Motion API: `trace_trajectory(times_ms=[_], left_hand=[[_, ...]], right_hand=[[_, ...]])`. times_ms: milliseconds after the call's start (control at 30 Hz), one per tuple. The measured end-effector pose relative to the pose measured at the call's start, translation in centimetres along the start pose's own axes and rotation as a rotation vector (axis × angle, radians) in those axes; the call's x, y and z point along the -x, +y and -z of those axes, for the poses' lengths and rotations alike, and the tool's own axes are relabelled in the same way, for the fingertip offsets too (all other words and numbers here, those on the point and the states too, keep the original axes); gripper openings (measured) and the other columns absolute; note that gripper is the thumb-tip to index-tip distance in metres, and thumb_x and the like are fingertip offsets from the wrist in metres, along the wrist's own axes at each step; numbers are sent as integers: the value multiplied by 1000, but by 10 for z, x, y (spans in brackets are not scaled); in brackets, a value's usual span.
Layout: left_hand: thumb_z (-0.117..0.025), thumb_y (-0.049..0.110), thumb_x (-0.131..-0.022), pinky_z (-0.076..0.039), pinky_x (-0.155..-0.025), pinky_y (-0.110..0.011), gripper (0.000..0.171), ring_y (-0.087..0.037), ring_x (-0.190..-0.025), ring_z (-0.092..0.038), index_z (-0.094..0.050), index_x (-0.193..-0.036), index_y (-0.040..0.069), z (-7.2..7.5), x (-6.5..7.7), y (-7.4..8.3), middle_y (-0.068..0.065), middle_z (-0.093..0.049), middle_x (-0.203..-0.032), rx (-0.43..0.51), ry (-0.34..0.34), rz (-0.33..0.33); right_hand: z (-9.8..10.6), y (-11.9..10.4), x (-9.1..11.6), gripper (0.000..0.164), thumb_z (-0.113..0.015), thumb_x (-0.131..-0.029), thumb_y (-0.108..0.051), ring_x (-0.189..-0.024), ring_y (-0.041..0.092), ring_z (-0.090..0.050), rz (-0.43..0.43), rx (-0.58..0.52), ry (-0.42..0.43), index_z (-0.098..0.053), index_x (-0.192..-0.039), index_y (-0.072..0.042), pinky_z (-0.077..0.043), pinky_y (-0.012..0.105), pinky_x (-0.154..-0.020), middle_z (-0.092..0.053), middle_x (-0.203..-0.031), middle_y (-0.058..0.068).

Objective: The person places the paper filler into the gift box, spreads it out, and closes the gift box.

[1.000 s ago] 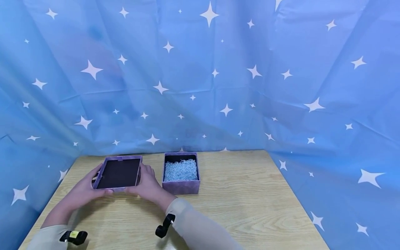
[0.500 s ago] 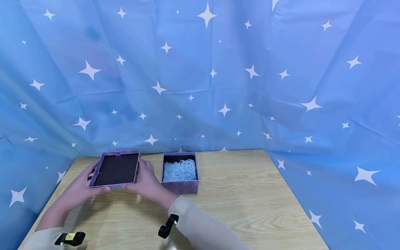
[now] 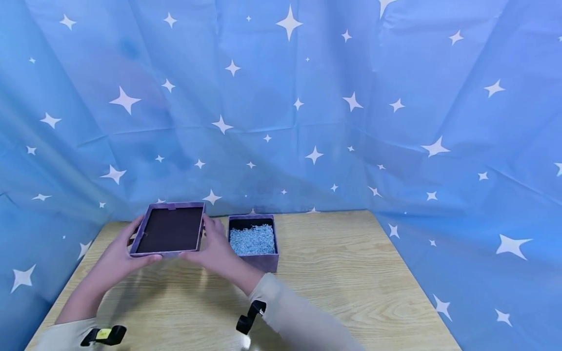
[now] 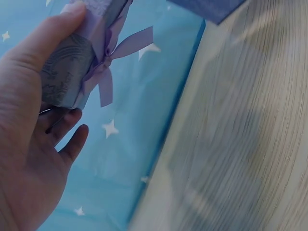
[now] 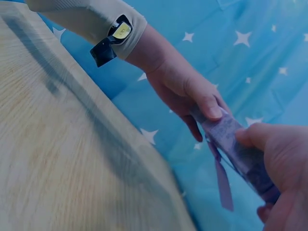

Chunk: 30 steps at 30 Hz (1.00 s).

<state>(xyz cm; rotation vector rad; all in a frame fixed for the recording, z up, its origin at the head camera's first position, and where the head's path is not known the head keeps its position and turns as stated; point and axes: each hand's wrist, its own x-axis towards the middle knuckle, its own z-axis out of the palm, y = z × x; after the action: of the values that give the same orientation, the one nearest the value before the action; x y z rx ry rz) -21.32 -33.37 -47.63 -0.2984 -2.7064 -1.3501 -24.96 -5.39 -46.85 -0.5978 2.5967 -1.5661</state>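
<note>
Between my two hands I hold a purple square box lid (image 3: 172,230), its dark inside turned up toward me and tilted. My left hand (image 3: 119,256) grips its left side, thumb along the near edge. On the right side my right hand (image 3: 217,248) grips it the same way. A lilac ribbon bow (image 4: 108,60) hangs from the lid's underside in the left wrist view. The matching purple box (image 3: 259,263) stands open on the table just right of my right hand. Pale blue shredded paper (image 3: 252,240) fills much of it.
The light wooden table (image 3: 342,282) extends to the right of the box. A blue curtain with white stars (image 3: 281,122) stands behind the table and along both sides. Black camera mounts (image 3: 104,335) sit on both sleeved wrists.
Both hands have raised the lid, so it now shows higher in the head view, its far edge overlapping the curtain. The box with shredded paper has stayed in place.
</note>
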Motion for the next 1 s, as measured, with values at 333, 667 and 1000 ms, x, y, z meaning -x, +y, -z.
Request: trace_trajectory(times_ms=[333,667,1000], left_hand=[[-97,31,-89,-51,-100,-67,125,-60,-140,-47,-13,-179,6,-31,-14,22,-33,-30,-173,-28,40,-42],[-96,28,-91,-53,-101,-69,116,-56,-137,-53,-22,-178,8,-63,-25,39,-28,-36,-171,17,-1,-139],[-98,25,-88,-50,-111,-57,116,-42,-145,-51,-26,-177,8,-96,-33,44,-20,-40,-171,54,-27,-229]], right_hand=[[39,11,15,115,-98,-87,-43,-144,26,-54,-14,8,-17,-30,-177,-19,-53,41,-112,-42,-163,4],[81,34,31,112,-92,-92,-46,-151,29,-48,-18,9,-44,-25,-178,-21,-49,52,-117,-36,-170,8],[116,55,49,112,-93,-92,-42,-150,35,-49,-31,-18,-51,-25,-178,-15,-50,57,-115,-32,-174,13]])
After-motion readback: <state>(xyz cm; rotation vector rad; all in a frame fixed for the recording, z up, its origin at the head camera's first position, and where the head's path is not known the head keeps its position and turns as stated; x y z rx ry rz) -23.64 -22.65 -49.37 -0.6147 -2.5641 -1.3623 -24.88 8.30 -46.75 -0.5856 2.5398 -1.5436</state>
